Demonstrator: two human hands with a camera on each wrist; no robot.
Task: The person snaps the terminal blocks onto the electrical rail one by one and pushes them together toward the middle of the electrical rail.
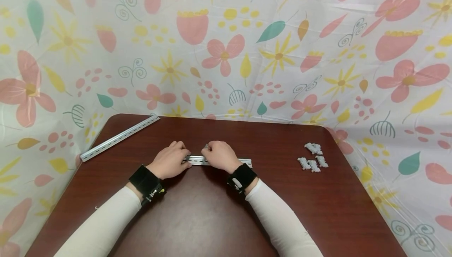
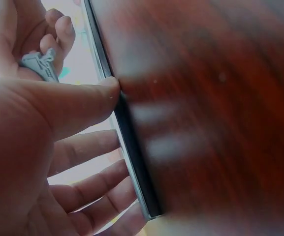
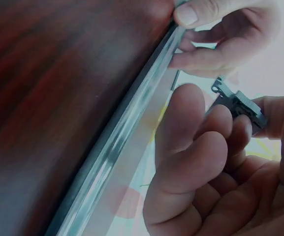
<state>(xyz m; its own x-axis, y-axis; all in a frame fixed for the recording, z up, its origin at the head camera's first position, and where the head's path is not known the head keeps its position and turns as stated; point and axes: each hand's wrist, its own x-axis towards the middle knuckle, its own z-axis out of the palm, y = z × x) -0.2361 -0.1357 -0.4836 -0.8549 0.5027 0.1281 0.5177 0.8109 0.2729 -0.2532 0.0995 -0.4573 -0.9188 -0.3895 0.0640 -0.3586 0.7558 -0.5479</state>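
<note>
A short slotted metal DIN rail (image 1: 198,160) lies crosswise on the table in front of me. My left hand (image 1: 169,160) grips its left end, thumb on the near edge and fingers on the far edge, as the left wrist view shows along the rail (image 2: 130,142). Over the middle of the rail, my right hand (image 1: 222,156) pinches a small grey DIN rail clip (image 3: 241,109). In the right wrist view the clip is held apart from the rail (image 3: 114,147). The rail's right end sticks out past the right hand.
A longer slotted rail (image 1: 120,137) lies slanted at the table's far left edge. Several loose grey clips (image 1: 313,165) sit in a group on the right side of the brown table (image 1: 282,198). A flower-printed curtain (image 1: 226,25) hangs behind and at both sides.
</note>
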